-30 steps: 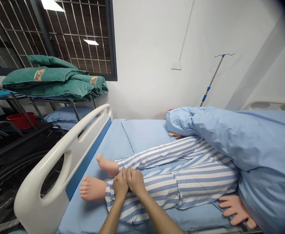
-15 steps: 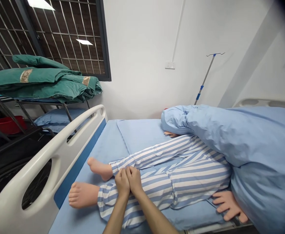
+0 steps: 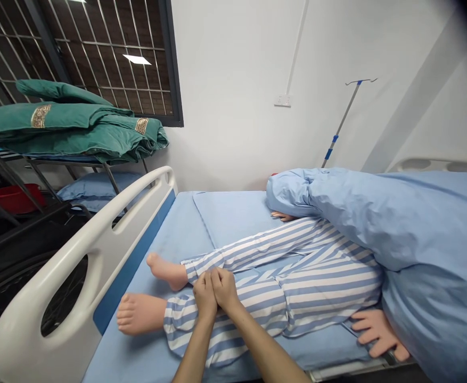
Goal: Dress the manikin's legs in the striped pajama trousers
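My left hand (image 3: 205,293) and my right hand (image 3: 224,288) are closed side by side, touching each other, over the near lower leg of a mannequin. Their fingers curl down out of sight, so whatever they hold is hidden. Blue-and-white striped trousers (image 3: 317,298) cover the mannequin's legs. Its near bare foot (image 3: 142,314) lies to the left of my hands, and the far bare foot (image 3: 167,270) rests a little behind. A blue quilt (image 3: 425,223) is heaped over the upper body. One mannequin hand (image 3: 379,334) sticks out from under it at the near bed edge.
A white bed-end board (image 3: 29,314) rises at the left, with a wheelchair (image 3: 21,239) beyond it. Folded green quilts (image 3: 73,127) lie on a rack above a red basin (image 3: 15,198). An IV pole (image 3: 343,117) stands by the wall behind the bed.
The camera view has shifted slightly, so everything sits a little higher and further right. Both hands stay closed together over the near lower leg; the mannequin has not visibly moved.
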`<state>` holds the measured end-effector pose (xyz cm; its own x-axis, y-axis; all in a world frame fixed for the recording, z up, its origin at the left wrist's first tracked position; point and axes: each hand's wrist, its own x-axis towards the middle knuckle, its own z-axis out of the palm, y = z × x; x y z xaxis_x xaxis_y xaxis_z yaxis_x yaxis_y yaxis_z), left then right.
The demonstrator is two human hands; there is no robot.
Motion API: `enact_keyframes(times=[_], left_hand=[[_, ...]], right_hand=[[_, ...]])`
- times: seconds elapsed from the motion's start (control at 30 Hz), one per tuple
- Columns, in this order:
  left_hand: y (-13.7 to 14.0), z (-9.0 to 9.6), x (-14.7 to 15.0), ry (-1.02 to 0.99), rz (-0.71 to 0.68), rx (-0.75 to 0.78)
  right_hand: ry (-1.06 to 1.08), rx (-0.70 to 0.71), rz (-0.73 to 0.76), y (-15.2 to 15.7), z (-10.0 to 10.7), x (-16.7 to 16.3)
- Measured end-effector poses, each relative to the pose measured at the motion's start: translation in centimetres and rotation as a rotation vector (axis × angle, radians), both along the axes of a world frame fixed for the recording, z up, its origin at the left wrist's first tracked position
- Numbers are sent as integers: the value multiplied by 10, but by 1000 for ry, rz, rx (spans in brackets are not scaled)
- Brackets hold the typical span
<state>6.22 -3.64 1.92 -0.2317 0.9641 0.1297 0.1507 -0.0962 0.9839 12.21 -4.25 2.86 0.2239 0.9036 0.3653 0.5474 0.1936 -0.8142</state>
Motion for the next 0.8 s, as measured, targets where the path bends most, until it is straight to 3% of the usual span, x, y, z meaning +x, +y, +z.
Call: enact_keyframes(times=[0.2,0.47,0.6,0.8], left_hand=[[1,-2,2,6,28,-33],[5,20,28,-53,44,-48],[0,17,29,-129,90,-92],[-1,10,24,-146,45,-62]], right_hand=[[-29,-10,-55,1,-4,4],[320,36,-137,7,-4,14],[255,28,-163,4,-4,14],[163,7,-181,4,-8,10]])
